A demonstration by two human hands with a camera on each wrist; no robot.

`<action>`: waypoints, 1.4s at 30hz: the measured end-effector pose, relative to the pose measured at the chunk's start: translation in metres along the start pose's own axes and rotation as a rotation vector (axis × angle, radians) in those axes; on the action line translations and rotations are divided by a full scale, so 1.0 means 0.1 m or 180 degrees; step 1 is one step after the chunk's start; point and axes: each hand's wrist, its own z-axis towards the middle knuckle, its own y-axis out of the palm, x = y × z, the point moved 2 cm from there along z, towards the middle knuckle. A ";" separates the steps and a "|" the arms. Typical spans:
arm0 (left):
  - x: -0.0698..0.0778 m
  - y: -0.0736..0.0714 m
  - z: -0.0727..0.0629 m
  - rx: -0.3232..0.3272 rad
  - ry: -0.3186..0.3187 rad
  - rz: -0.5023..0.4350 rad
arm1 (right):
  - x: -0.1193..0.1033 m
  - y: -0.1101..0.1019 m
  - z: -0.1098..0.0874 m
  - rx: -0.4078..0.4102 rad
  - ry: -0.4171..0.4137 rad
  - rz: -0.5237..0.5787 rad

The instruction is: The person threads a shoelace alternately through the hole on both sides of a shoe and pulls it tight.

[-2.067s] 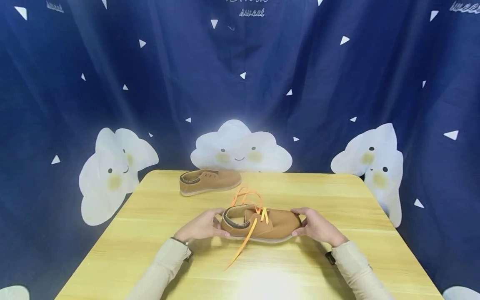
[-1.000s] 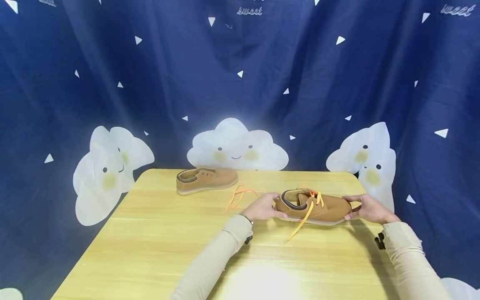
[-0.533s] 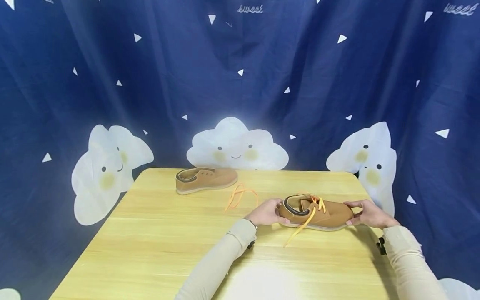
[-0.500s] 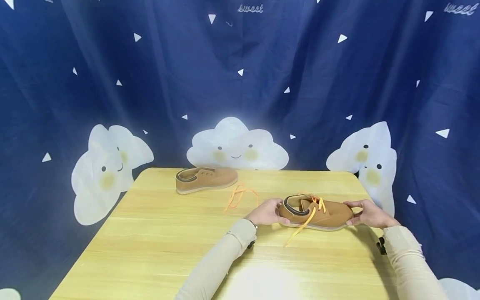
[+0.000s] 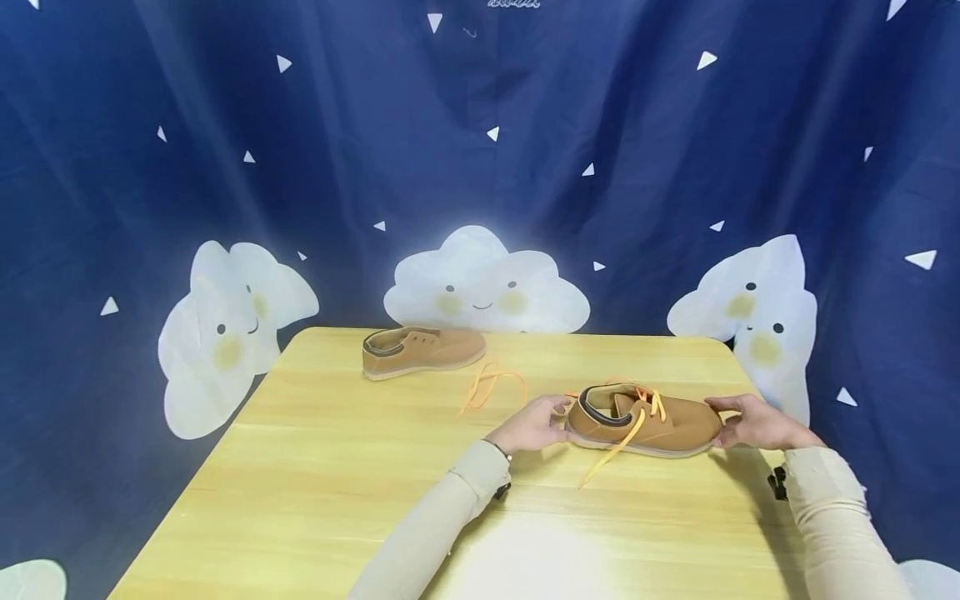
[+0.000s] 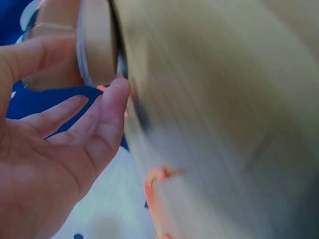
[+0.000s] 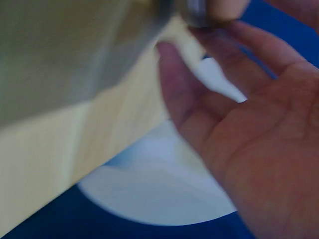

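Note:
A tan lace-up shoe (image 5: 675, 425) with orange-yellow laces (image 5: 622, 450) sits on the right part of the table, toe to the right. At its heel my left hand (image 5: 534, 423) has loosened, its fingers spread beside the shoe. In the left wrist view the fingers of the left hand (image 6: 60, 149) are relaxed near the sole edge. By the toe is my right hand (image 5: 765, 422), fingers extended; the right wrist view has the right hand (image 7: 249, 124) with a fingertip apart from the shoe (image 7: 219, 10). Whether either hand still touches the shoe, I cannot tell.
A second tan shoe (image 5: 427, 352), its eyelets without lace, stands at the back left of the wooden table (image 5: 300, 500). Next to it lies a loose orange lace (image 5: 491, 383). A dark blue curtain (image 5: 360, 125) with cloud prints hangs behind the table.
Both hands carried the laced shoe from the middle of the table to the right and set it down. Their grip on heel and toe has since loosened. The loose lace stayed behind.

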 end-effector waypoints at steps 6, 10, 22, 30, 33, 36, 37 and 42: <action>-0.14 -0.33 -0.31 0.0238 -0.0117 -0.0338 | -0.65 0.03 0.29 0.0634 -0.0012 -0.0518; -0.31 -0.67 -0.59 0.0604 -0.0279 -0.0616 | -1.21 0.24 0.65 0.0922 -0.0288 -0.0172; -1.03 -1.70 -1.40 0.2478 -0.1219 -0.1103 | -2.25 1.03 1.84 0.0640 -0.0201 0.0939; -1.39 -1.90 -1.71 0.2913 -0.1522 -0.1548 | -2.06 1.37 2.48 0.0888 0.0207 0.1441; -1.51 -1.93 -1.73 0.2880 -0.1576 -0.1639 | -1.98 1.49 2.65 0.0925 0.0382 0.1620; -1.61 -1.94 -1.68 0.2826 -0.1607 -0.1614 | -1.94 1.62 2.76 0.0963 0.0460 0.1658; -1.63 -1.94 -1.66 0.2790 -0.1603 -0.1615 | -1.93 1.66 2.78 0.0967 0.0486 0.1677; -1.66 -1.94 -1.56 0.2628 -0.1639 -0.1706 | -1.95 1.82 2.90 0.1060 0.0449 0.1513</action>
